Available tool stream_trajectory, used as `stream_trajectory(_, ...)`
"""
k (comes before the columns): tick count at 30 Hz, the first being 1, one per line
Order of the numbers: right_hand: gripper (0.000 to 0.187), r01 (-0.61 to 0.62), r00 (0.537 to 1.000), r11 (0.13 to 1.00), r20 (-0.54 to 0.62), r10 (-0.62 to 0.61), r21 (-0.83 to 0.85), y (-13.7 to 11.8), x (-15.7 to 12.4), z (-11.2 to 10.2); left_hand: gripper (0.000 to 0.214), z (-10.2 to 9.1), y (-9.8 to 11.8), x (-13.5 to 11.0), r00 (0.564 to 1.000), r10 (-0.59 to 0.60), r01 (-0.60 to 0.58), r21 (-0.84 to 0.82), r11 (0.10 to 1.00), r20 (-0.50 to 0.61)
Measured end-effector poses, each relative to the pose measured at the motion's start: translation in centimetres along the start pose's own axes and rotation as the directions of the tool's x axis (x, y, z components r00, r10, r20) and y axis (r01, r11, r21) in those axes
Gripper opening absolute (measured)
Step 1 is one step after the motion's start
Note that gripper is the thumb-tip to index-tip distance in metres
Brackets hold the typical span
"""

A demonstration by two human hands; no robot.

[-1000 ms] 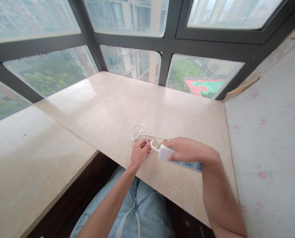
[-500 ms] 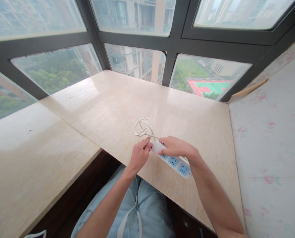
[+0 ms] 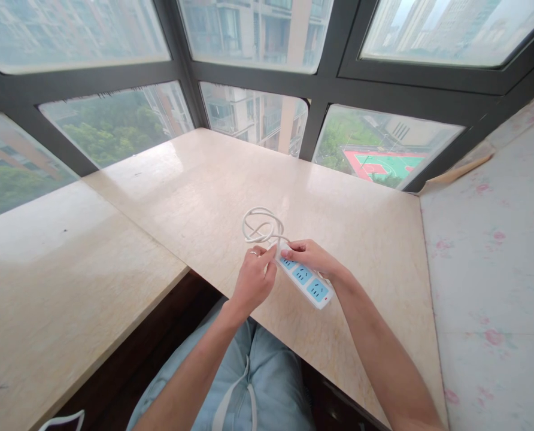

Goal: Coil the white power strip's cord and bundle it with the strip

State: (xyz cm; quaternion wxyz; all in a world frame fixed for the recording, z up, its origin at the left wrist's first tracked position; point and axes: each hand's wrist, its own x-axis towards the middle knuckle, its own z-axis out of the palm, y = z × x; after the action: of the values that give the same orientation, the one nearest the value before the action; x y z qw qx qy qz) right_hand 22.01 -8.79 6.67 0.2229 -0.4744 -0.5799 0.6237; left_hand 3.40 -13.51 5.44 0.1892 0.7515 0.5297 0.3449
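Observation:
A white power strip [image 3: 317, 291] with blue socket faces lies slantwise on the stone ledge, its small red mark at the near right end. My right hand [image 3: 312, 256] grips the strip's far left end from above, thumb over the sockets. Close beside that end, my left hand [image 3: 254, 278], with a ring on one finger, is closed; its fingertips pinch at what looks like the white power cord. Exactly what they press on is partly hidden. Beyond both hands, the power cord [image 3: 258, 209] lies in loose loops that run back to the strip's end.
The pale stone ledge [image 3: 195, 197] runs below dark-framed windows [image 3: 267, 76]. A wall with flowered paper [image 3: 487, 269] bounds it on the right, its paper peeling near the window. The ledge's front edge borders my legs [image 3: 267, 383]. A white curved object [image 3: 64, 421] shows at the lower left.
The power strip has shifted a little left and away from me, with my right hand on it. The cord loops sit wider, and my left fingers are now against the strip's end.

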Motion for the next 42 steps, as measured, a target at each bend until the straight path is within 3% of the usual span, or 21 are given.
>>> stream_trajectory(5,0.044,-0.007,0.996,0.996,0.086,-0.001,0.09,0.3,0.0,-0.4,0.034,0.0,-0.4,0.2,0.992,-0.098,0.08,-0.224,0.971,-0.073)
stream_trajectory(8,0.047,0.01,0.991,0.993,0.135,-0.026,0.118,0.5,0.1,-0.5,0.025,0.0,-0.6,0.5,0.978,-0.209,0.176,-0.475,0.862,-0.018)
stream_trajectory(11,0.051,0.038,0.988,0.996,0.147,-0.05,0.08,0.4,0.2,-0.4,0.032,0.1,-0.7,1.0,0.915,-0.4,0.331,-0.662,0.673,0.052)
stream_trajectory(14,0.052,0.075,0.988,0.997,0.135,-0.074,-0.002,0.1,0.1,0.0,0.042,0.1,-0.8,1.5,0.826,-0.561,0.425,-0.712,0.559,0.052)
stream_trajectory(16,0.051,0.094,0.99,0.994,0.111,-0.087,-0.062,-0.2,0.0,0.4,0.043,0.0,-0.9,1.7,0.793,-0.597,0.493,-0.705,0.51,0.122)
stream_trajectory(19,0.05,0.113,0.993,0.979,0.054,-0.105,-0.169,-0.6,-0.2,0.7,0.044,-0.3,-0.9,1.8,0.769,-0.544,0.599,-0.676,0.429,0.336)
stream_trajectory(21,0.05,0.128,0.992,0.964,0.033,-0.123,-0.235,-0.9,-0.3,0.9,0.045,-0.4,-0.8,1.8,0.749,-0.52,0.634,-0.669,0.387,0.41)
stream_trajectory(28,0.045,0.112,0.972,0.902,-0.141,-0.187,-0.417,-2.1,-0.9,2.1,0.043,0.2,-0.3,1.9,0.771,-0.491,0.62,-0.657,0.429,0.406)
stream_trajectory(34,0.033,0.078,0.942,0.878,-0.253,-0.22,-0.473,-3.1,-1.9,2.7,0.044,0.3,0.8,1.5,0.815,-0.493,0.545,-0.693,0.471,0.306)
stream_trajectory(42,0.036,-0.075,0.839,0.793,-0.468,-0.278,-0.605,-3.6,-1.7,4.2,0.054,1.1,0.9,0.9,0.815,-0.557,0.455,-0.769,0.448,0.157)
